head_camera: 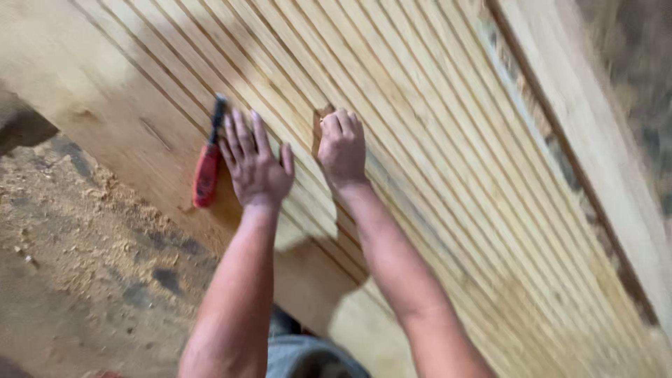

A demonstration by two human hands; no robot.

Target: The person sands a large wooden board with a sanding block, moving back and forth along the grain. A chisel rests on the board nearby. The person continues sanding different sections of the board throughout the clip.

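Note:
A wide wooden panel with many parallel grooves (448, 140) runs diagonally across the view. My left hand (255, 164) lies flat on it, fingers spread, holding nothing. Just right of it, my right hand (341, 147) is closed around a small brown block (320, 122), possibly a sanding piece, pressed against the grooved slats. A red-handled tool with a dark tip (208, 164) rests on the plain strip of the panel, right beside my left hand's fingers.
Sawdust covers the floor (77, 231) at the lower left. A thick wooden beam (595, 119) borders the panel on the right, with blurred debris beyond it. My grey trousers (304, 353) show at the bottom.

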